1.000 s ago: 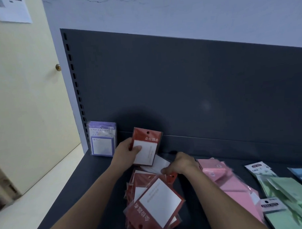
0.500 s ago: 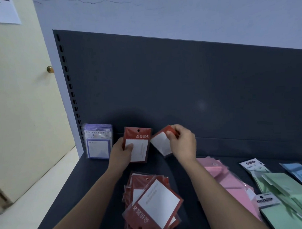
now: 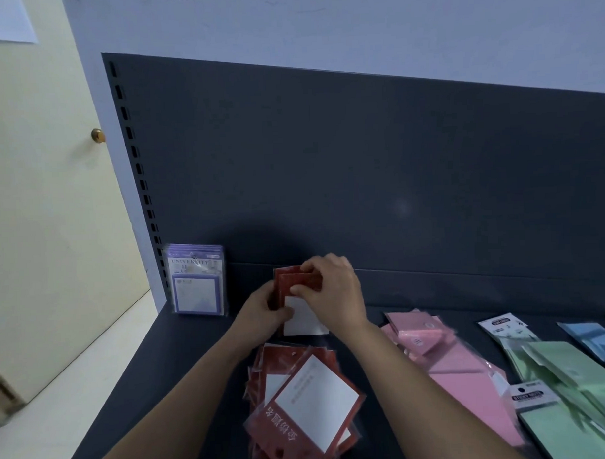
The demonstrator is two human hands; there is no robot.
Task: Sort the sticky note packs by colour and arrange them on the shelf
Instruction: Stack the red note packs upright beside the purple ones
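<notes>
Just brought in, pinched by the right hand point(image 3: 334, 291), a second red pack point(image 3: 302, 317) against the first red pack point(image 3: 283, 276), gripped upright by the left hand point(image 3: 263, 315) at the back panel point(image 3: 396, 191); red row begun.

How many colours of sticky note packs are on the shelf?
5: purple packs standing back left; red packs held and piled centre; pink packs to their right; green packs far right; blue packs behind those. Others may be off-frame.
</notes>
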